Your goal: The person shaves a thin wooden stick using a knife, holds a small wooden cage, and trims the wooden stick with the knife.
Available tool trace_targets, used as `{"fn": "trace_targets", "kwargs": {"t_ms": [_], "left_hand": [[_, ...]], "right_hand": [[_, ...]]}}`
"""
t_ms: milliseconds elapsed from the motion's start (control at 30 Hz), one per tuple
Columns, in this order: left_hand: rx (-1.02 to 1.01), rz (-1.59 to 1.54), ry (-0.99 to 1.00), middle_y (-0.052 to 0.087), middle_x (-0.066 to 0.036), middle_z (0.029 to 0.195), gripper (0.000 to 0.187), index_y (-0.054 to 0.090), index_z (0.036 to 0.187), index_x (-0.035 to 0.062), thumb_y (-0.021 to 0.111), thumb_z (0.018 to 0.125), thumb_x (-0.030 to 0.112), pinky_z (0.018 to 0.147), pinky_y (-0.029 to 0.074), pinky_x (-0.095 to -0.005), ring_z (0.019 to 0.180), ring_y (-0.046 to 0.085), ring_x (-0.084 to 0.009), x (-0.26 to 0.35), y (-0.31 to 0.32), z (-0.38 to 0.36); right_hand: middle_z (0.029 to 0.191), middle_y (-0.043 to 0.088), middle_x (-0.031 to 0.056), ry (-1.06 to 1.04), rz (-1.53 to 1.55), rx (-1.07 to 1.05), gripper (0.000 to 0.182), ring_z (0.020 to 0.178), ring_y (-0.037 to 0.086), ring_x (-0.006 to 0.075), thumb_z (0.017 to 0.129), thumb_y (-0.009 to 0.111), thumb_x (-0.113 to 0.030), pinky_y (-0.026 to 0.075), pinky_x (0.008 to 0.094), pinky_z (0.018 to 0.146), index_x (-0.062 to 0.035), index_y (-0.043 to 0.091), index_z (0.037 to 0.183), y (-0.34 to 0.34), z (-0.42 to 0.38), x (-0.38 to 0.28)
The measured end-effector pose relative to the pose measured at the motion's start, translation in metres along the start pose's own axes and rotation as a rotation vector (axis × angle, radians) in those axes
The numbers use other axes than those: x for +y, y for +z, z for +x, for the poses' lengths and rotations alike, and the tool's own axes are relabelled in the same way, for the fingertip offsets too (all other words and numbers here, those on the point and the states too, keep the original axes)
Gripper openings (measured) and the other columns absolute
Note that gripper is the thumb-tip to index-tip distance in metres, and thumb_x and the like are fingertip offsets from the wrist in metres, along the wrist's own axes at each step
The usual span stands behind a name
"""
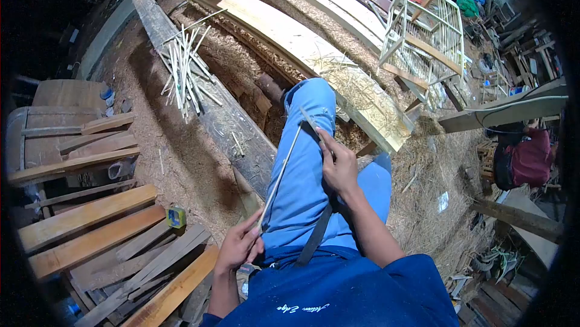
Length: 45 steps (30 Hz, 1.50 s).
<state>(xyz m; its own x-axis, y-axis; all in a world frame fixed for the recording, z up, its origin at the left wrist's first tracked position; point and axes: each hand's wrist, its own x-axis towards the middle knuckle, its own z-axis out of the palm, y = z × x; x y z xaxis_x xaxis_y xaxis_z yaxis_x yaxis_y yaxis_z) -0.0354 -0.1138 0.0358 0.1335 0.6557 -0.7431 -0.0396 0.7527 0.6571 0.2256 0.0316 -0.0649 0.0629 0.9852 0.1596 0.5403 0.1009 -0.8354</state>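
My left hand (pixel 240 243) is closed around the lower end of a thin wooden stick (pixel 281 177), beside my left hip. The stick slants up along my thigh, in blue trousers (pixel 302 191). Near my knee, my right hand (pixel 339 167) grips a knife, its narrow blade (pixel 311 121) pointing up and to the left. The stick's upper end lies right by the blade. A dark strap-like strip (pixel 315 236) crosses my lap below the right hand.
A pile of thin sticks (pixel 184 67) lies on a weathered plank (pixel 220 124) at my left. Shavings cover a pale board (pixel 278 28) ahead. A slatted wooden cage (pixel 423 37) stands at the far right. Lower left are cut boards (pixel 90 218) and a yellow tape measure (pixel 176 217).
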Motion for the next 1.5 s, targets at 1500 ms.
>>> {"fn": "trace_targets", "kwargs": {"t_ms": [1500], "left_hand": [[-0.089,0.012,0.060,0.049,0.002,0.056,0.045,0.046,0.149,0.0118,0.050,0.105,0.016,0.039,0.032,-0.0205,0.043,0.039,-0.0043,-0.003,0.003,0.004]], "right_hand": [[0.080,0.067,0.0166,0.006,-0.147,-0.048,0.041,0.070,0.067,0.0333,0.091,0.065,-0.012,0.051,0.0438,0.063,-0.0241,0.065,0.130,-0.001,0.002,-0.004]]}}
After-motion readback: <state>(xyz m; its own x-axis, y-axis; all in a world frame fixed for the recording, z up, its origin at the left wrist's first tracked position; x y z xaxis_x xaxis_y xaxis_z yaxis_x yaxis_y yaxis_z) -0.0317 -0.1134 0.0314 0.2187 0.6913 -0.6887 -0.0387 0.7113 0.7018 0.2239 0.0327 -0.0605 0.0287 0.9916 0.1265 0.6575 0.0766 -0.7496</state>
